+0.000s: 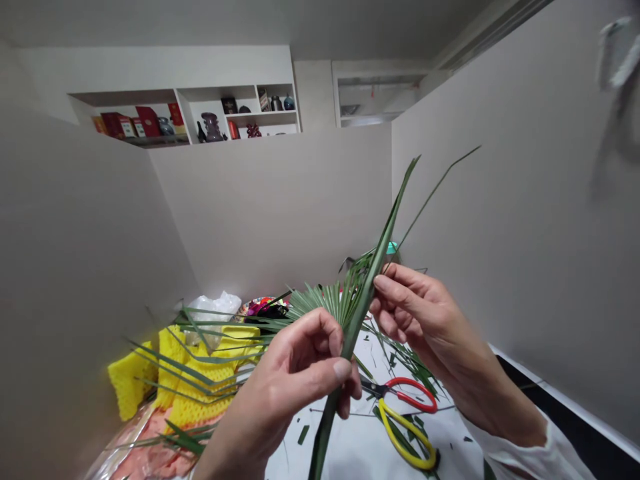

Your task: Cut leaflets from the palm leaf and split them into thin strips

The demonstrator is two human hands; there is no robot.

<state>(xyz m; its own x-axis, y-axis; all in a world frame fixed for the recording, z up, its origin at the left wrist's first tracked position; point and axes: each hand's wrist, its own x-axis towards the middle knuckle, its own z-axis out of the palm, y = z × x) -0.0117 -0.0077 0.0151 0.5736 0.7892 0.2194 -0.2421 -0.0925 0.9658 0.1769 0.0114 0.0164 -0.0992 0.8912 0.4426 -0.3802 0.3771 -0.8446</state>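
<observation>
A long green palm leaf strip [386, 240] runs upward through both my hands. My left hand [293, 380] pinches its lower part between thumb and fingers. My right hand [415, 313] grips it higher up, fingertips against the blade. A thin split strand [430, 200] branches away toward the upper right. Behind the strip stands a fan-shaped palm frond [320, 303]. Below my right hand, a pair of scissors [381, 390] with red and yellow handles lies on a white table [360, 447] among green leaf scraps.
Yellow crocheted fabric [200, 373] with long palm blades across it lies to the left, beside a white plastic bag [215, 307] and a multicoloured bundle [265, 308]. Pale walls enclose the space, and a wall shelf [185, 113] holds ornaments high up.
</observation>
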